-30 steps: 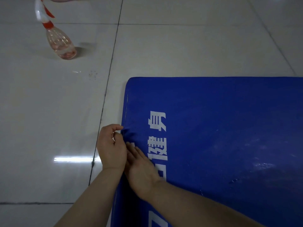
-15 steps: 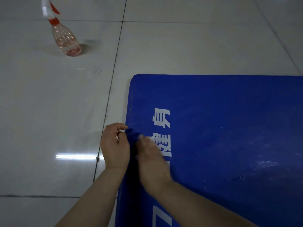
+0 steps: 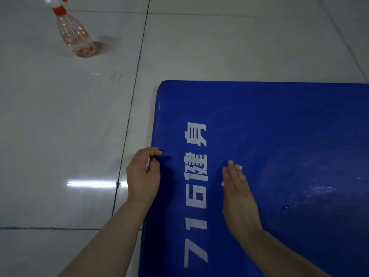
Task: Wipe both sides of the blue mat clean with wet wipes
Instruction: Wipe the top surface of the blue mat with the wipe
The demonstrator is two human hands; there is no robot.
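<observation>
Large blue vinyl padded mat (image 3: 269, 156) flat on tile floor (image 3: 60, 136). My left hand (image 3: 142, 176) pinches its left edge; right hand (image 3: 238, 193) flat, pressing white wet wipe (image 3: 238, 167). Mat looks floppy, slick — I'd lift by edge seam.

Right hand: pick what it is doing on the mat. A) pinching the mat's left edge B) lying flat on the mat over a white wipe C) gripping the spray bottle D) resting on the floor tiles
B: the right hand lies flat with straight fingers on the mat, white wipe showing at its fingertips.
</observation>
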